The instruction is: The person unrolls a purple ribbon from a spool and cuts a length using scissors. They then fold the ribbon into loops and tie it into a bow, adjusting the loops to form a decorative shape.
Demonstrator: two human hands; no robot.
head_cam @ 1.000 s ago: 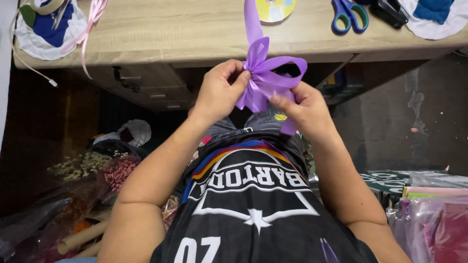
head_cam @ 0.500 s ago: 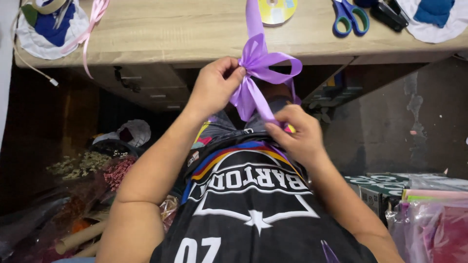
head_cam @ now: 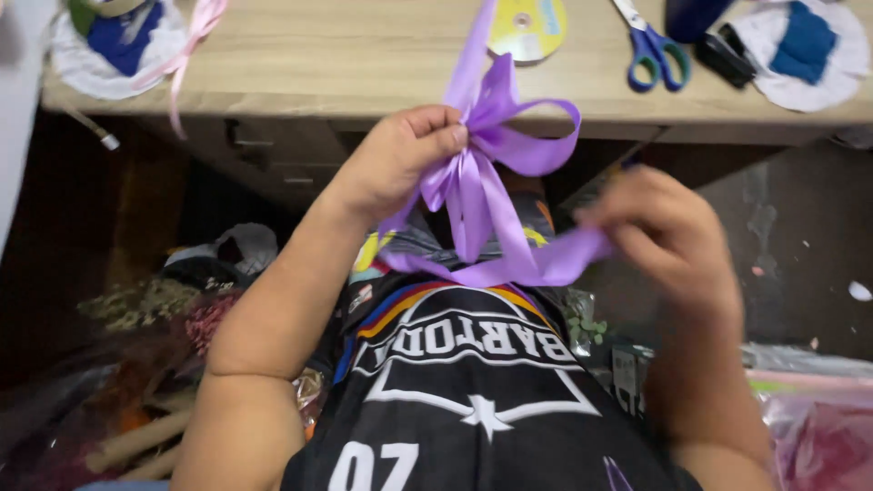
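Both forearms rise from the bottom of the frame toward its centre. The left hand (head_cam: 400, 159), left of centre, is closed in a pinch, thumb pressed against fingertips. The right hand (head_cam: 668, 232), right of centre, is blurred, its fingers curled loosely inward.

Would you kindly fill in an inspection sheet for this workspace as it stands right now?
Surface: pale wooden desk, front edge toward the person.
Job's things: glossy purple ribbon bow with loops and long tails, held below the desk edge.
Clutter: blue-handled scissors, yellow ribbon spool, thin pink ribbon hanging over the edge, white round pads with blue pieces, black tool.
Grips: left hand pinches the bow's centre; right hand, blurred, pulls one tail sideways.
Cables: thin white cord at the desk's left corner.
Surroundings: dried flowers and clear plastic wrap low at either side.
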